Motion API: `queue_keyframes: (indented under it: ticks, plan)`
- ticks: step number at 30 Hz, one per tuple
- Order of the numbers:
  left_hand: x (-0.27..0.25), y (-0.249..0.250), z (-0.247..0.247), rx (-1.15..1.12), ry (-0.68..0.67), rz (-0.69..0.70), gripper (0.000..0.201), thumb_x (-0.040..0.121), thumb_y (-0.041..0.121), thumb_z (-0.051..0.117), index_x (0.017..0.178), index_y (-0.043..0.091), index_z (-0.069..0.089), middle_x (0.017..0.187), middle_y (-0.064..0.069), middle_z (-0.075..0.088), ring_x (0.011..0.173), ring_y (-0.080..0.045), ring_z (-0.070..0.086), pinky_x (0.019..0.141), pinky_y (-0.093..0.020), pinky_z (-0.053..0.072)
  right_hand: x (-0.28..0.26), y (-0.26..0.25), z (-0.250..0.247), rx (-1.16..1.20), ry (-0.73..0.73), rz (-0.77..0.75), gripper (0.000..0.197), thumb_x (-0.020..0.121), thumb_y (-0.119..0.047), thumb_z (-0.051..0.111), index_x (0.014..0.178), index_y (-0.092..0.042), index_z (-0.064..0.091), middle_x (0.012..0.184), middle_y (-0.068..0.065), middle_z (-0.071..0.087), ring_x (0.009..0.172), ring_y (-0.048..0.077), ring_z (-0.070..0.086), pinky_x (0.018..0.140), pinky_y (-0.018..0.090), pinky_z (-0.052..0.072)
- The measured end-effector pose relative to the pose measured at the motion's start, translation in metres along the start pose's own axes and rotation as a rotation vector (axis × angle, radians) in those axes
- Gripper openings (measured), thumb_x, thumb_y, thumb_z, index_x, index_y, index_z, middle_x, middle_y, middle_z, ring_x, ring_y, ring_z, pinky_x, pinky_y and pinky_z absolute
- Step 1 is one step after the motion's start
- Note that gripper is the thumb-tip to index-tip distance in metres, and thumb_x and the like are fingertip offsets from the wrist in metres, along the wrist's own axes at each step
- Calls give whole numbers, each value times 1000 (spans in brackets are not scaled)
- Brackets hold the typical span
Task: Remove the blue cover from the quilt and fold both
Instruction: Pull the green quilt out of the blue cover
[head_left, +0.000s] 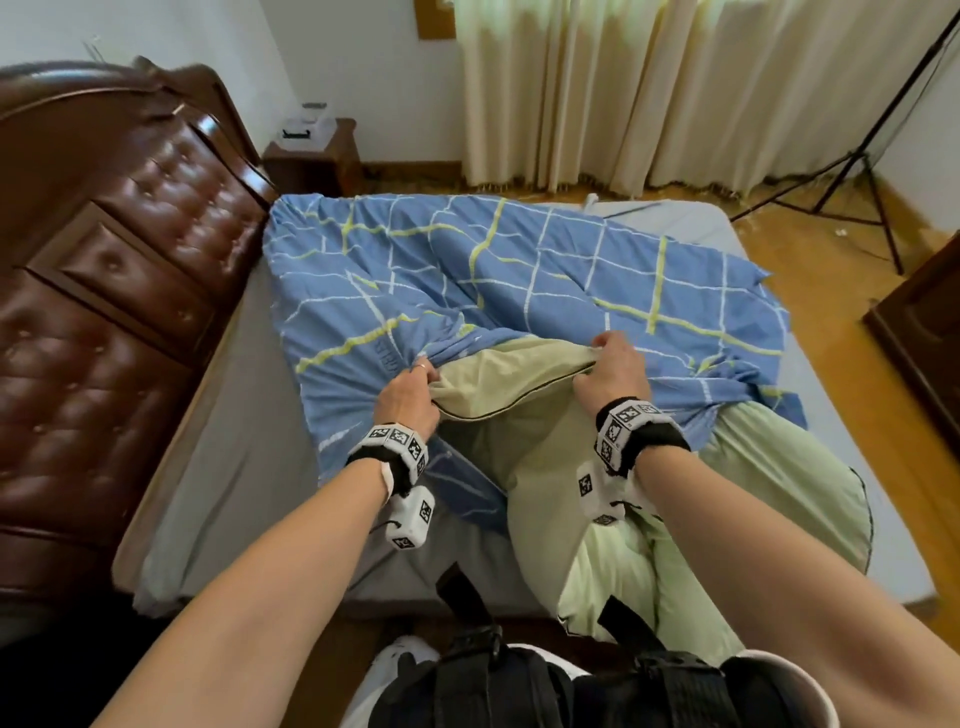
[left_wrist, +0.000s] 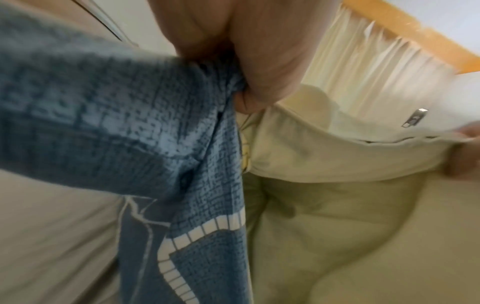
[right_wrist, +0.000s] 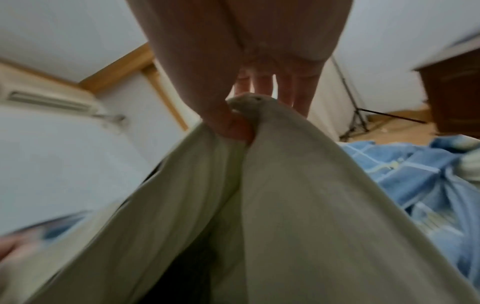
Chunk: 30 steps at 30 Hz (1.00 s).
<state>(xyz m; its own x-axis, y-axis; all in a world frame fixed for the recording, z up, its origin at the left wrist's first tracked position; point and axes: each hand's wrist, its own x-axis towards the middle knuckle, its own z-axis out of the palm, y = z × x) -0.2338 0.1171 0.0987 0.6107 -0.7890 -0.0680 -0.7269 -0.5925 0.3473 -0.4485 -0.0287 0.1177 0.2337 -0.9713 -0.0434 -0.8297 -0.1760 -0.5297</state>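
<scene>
The blue checked cover (head_left: 519, 270) lies crumpled across the bed. A pale green quilt (head_left: 753, 493) spills out of its opening toward me, over the bed's near edge. My left hand (head_left: 410, 384) grips bunched blue fabric at the left end of the opening, shown close in the left wrist view as blue cloth (left_wrist: 130, 123) under my fingers (left_wrist: 254, 61). My right hand (head_left: 613, 364) pinches the opening's pale yellow-green edge (right_wrist: 285, 185) between thumb and fingers (right_wrist: 233, 123). This edge is stretched between both hands, and a zipper pull (left_wrist: 415, 118) sits on it.
A dark padded headboard (head_left: 104, 260) stands at the left and a bedside table (head_left: 317, 156) behind it. Cream curtains (head_left: 675, 93) hang at the back. A black tripod (head_left: 857, 171) and a dark cabinet (head_left: 924, 338) stand on the wooden floor at the right. A grey sheet (head_left: 234, 467) covers the mattress.
</scene>
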Motion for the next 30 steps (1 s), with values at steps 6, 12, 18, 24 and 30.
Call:
queue_keyframes:
  ticks: [6, 12, 18, 24, 30]
  plan:
    - [8, -6, -13, -1, 19, 127, 35, 85, 0, 52, 110, 23, 56, 108, -9, 66, 103, -30, 61, 87, -38, 47, -34, -80, 86, -445, -225, -561, 63, 70, -34, 72, 127, -27, 46, 130, -1, 50, 130, 24, 40, 119, 49, 10]
    - [23, -69, -5, 205, -21, 286, 45, 83, 10, 63, 124, 20, 47, 114, -4, 59, 109, -26, 56, 90, -39, 46, -31, -136, 131, -436, -174, -466, 23, 94, -24, 43, 113, -24, 55, 112, 3, 68, 105, 27, 63, 86, 37, 40]
    - [31, -157, 20, 198, -77, 190, 58, 82, 21, 65, 135, 20, 41, 122, -6, 56, 114, -27, 53, 91, -40, 42, -46, -185, 169, -489, -349, -370, 30, 96, -14, 41, 123, -21, 52, 113, 10, 67, 102, 34, 65, 84, 41, 51]
    - [21, -185, 32, 152, -74, 152, 70, 71, 27, 71, 135, 29, 44, 121, -5, 39, 112, -28, 45, 96, -47, 38, -64, -162, 155, -489, -268, -87, 32, 92, -8, 45, 120, -21, 54, 111, 10, 66, 103, 33, 64, 85, 40, 51]
    - [7, -187, 31, 134, -188, 145, 84, 76, 26, 73, 145, 44, 28, 133, -8, 29, 110, -34, 49, 89, -49, 48, -69, -120, 96, -388, -21, 189, 30, 93, -10, 42, 120, -16, 54, 117, 14, 64, 108, 36, 61, 84, 40, 46]
